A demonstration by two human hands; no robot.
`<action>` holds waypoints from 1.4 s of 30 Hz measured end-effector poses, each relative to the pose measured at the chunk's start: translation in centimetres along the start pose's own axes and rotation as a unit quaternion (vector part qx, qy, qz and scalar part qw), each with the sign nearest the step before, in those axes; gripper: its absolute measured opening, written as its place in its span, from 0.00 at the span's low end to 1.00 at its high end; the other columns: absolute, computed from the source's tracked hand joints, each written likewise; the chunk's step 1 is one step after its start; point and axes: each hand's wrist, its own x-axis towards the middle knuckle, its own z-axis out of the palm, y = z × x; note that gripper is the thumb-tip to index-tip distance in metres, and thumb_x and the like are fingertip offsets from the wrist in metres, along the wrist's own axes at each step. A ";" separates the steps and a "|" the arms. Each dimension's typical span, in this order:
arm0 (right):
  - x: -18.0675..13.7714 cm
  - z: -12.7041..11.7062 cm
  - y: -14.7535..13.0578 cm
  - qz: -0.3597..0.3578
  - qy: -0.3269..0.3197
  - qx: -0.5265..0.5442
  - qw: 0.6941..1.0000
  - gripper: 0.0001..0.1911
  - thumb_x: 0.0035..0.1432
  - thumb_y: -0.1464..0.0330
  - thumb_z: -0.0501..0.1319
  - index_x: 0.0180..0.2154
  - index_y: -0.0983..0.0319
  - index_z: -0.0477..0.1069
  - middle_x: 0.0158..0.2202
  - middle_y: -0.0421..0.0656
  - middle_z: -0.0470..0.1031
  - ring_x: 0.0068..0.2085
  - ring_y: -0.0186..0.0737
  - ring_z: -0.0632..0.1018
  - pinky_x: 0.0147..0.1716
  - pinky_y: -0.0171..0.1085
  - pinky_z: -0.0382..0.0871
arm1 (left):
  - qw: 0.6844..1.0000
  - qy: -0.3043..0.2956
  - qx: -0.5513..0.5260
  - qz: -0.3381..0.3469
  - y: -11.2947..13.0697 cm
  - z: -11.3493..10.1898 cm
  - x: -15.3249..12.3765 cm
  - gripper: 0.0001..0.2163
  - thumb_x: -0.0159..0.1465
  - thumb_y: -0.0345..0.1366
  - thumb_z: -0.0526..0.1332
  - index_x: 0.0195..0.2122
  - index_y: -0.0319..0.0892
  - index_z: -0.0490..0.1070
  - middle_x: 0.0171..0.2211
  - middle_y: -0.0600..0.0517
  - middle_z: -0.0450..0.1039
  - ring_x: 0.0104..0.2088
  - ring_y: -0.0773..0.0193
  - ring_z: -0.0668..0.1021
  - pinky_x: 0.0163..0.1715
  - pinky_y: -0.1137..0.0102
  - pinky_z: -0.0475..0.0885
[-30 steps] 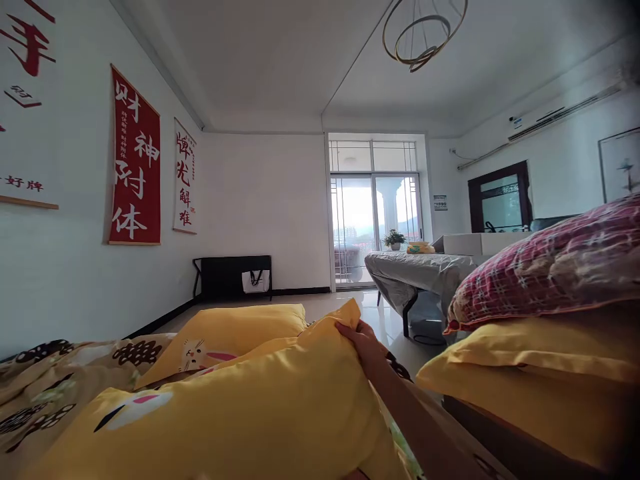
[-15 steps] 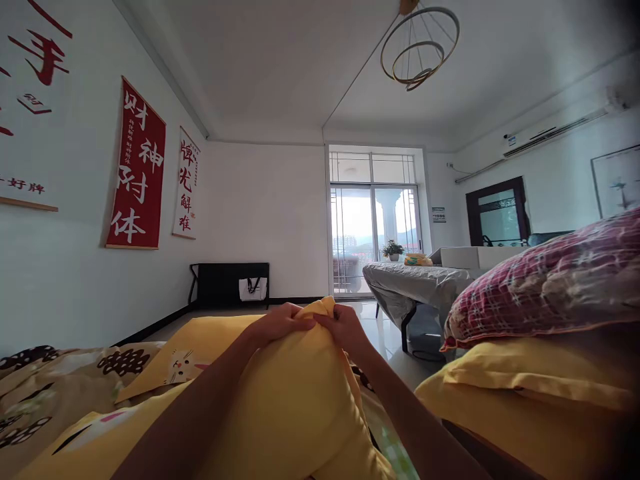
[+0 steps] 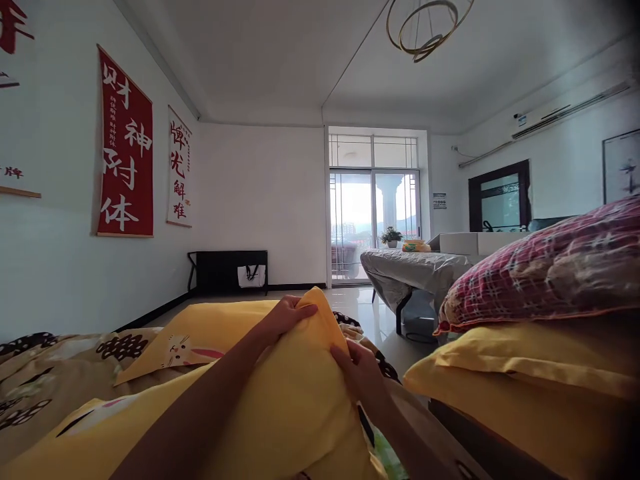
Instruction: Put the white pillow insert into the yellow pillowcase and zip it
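Note:
A plump yellow pillow (image 3: 295, 393) rises in front of me with one corner pointing up. My left hand (image 3: 286, 319) is closed on the left edge of the cloth, just below that corner. Lower down, my right hand (image 3: 361, 365) pinches the pillow's right edge between thumb and fingers. Some of the fingertips are hidden by the cloth. Beyond my left forearm lies a flatter yellow pillowcase (image 3: 215, 320) printed with a rabbit face. More yellow fabric (image 3: 125, 417) with a similar print spreads at the lower left.
A patterned brown bedspread (image 3: 75, 360) lies under the yellow pieces. At right, a plaid red pillow (image 3: 545, 273) is stacked on another yellow pillow (image 3: 500, 393). Behind are a covered table (image 3: 415, 263) and a black bench-like piece (image 3: 215, 272) with a white bag (image 3: 251, 276).
My right hand has moved from the pillow's top corner down along its right edge. The bunched corner now stands smoother and more pointed. My left hand keeps its hold near the top.

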 end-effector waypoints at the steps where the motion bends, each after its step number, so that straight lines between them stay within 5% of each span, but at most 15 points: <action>1: 0.0 -0.5 0.6 -0.005 0.013 -0.009 1.000 0.23 0.42 0.48 0.65 0.24 0.61 0.69 0.25 0.42 0.73 0.28 0.40 0.72 0.26 0.36 0.66 | 1.000 -0.020 -0.004 0.001 0.0 -0.1 -0.1 0.20 0.49 0.50 0.66 0.29 0.37 0.69 0.25 0.52 0.70 0.23 0.69 0.70 0.23 0.75 0.64; 4: -0.1 -2.5 1.6 0.015 -0.013 0.026 0.999 0.21 0.41 0.50 0.67 0.27 0.61 0.72 0.27 0.42 0.74 0.30 0.42 0.73 0.29 0.37 0.68 | 0.996 -0.088 -0.002 0.002 0.1 -0.4 -0.6 0.19 0.52 0.50 0.65 0.35 0.38 0.71 0.29 0.51 0.72 0.26 0.67 0.72 0.26 0.74 0.66; 9: 0.0 -5.0 0.0 0.060 -0.232 0.042 0.970 0.20 0.46 0.55 0.66 0.36 0.63 0.76 0.33 0.45 0.77 0.39 0.46 0.76 0.39 0.40 0.68 | 0.983 -0.156 0.098 0.002 0.1 0.3 -1.1 0.17 0.55 0.49 0.62 0.33 0.38 0.70 0.28 0.52 0.69 0.25 0.68 0.70 0.24 0.75 0.63; 12: 0.9 -4.4 -1.9 0.041 -0.194 0.020 0.980 0.21 0.49 0.52 0.62 0.35 0.64 0.76 0.33 0.45 0.76 0.36 0.43 0.75 0.35 0.37 0.68 | 0.981 -0.162 0.108 -0.001 -0.5 1.0 -0.7 0.15 0.54 0.47 0.62 0.33 0.38 0.69 0.28 0.53 0.69 0.25 0.68 0.69 0.23 0.75 0.62; 16: 2.1 -1.9 -3.3 0.058 -0.093 -0.085 0.990 0.14 0.39 0.61 0.68 0.26 0.65 0.74 0.23 0.40 0.73 0.26 0.35 0.70 0.24 0.32 0.61 | 0.984 -0.147 0.102 -0.013 -1.3 1.2 -0.2 0.16 0.48 0.42 0.66 0.33 0.37 0.70 0.28 0.53 0.69 0.24 0.68 0.70 0.24 0.73 0.63; 18: 2.2 -1.0 -3.4 0.054 -0.071 -0.086 0.992 0.10 0.37 0.65 0.68 0.23 0.65 0.72 0.20 0.38 0.71 0.23 0.33 0.68 0.22 0.32 0.58 | 0.989 -0.097 0.111 0.007 -1.5 1.4 -0.7 0.19 0.47 0.42 0.67 0.38 0.38 0.68 0.31 0.52 0.70 0.27 0.67 0.71 0.27 0.72 0.66; 20: 2.2 -0.6 -3.1 0.044 -0.063 -0.031 0.997 0.10 0.38 0.64 0.67 0.23 0.64 0.71 0.21 0.38 0.71 0.24 0.33 0.68 0.22 0.32 0.59 | 0.977 0.052 0.193 0.076 -1.6 2.1 -2.0 0.20 0.50 0.41 0.65 0.42 0.41 0.66 0.38 0.50 0.70 0.35 0.62 0.73 0.37 0.68 0.68; 22: 2.1 -0.4 -2.6 0.039 -0.055 0.032 0.997 0.12 0.38 0.63 0.67 0.25 0.64 0.72 0.22 0.39 0.72 0.24 0.34 0.69 0.23 0.33 0.61 | 0.908 0.192 0.341 0.152 -1.6 3.5 -4.1 0.14 0.57 0.41 0.60 0.42 0.41 0.66 0.41 0.47 0.69 0.42 0.59 0.72 0.44 0.63 0.66; 23: 2.1 -0.4 -2.4 0.036 -0.051 0.056 0.996 0.14 0.37 0.62 0.68 0.25 0.64 0.72 0.23 0.39 0.73 0.25 0.34 0.70 0.24 0.33 0.62 | 0.865 0.210 0.423 0.171 -1.8 4.4 -5.2 0.12 0.60 0.40 0.56 0.41 0.40 0.66 0.41 0.46 0.69 0.42 0.57 0.71 0.45 0.60 0.66; 26: 2.2 -0.1 -2.0 0.039 -0.051 0.103 0.993 0.16 0.35 0.62 0.70 0.25 0.65 0.71 0.23 0.40 0.73 0.25 0.34 0.71 0.26 0.34 0.65 | 0.780 0.078 0.606 0.136 -2.4 6.8 -7.7 0.10 0.62 0.33 0.49 0.38 0.38 0.67 0.39 0.43 0.69 0.41 0.53 0.70 0.41 0.58 0.68; 28: 2.3 0.1 -1.9 0.046 -0.060 0.131 0.989 0.18 0.34 0.62 0.72 0.26 0.66 0.71 0.24 0.40 0.74 0.26 0.34 0.71 0.27 0.34 0.65 | 0.753 0.016 0.649 0.107 -2.8 7.7 -8.2 0.12 0.58 0.25 0.48 0.39 0.37 0.68 0.40 0.42 0.69 0.41 0.53 0.71 0.41 0.59 0.69; 35: 2.9 0.4 0.5 0.082 -0.047 0.178 0.980 0.19 0.33 0.61 0.73 0.26 0.65 0.72 0.24 0.40 0.74 0.26 0.34 0.73 0.27 0.33 0.67 | 0.849 0.058 0.507 0.136 -2.0 8.2 -7.3 0.11 0.65 0.32 0.46 0.32 0.40 0.66 0.36 0.48 0.71 0.38 0.60 0.72 0.43 0.63 0.68; 42: 2.9 -0.3 1.4 0.116 -0.065 0.194 0.972 0.19 0.35 0.60 0.73 0.28 0.65 0.72 0.25 0.42 0.76 0.25 0.38 0.76 0.28 0.36 0.71 | 0.809 -0.069 0.565 0.143 -3.0 7.6 -9.4 0.12 0.66 0.35 0.44 0.31 0.40 0.64 0.32 0.48 0.72 0.31 0.60 0.74 0.30 0.66 0.66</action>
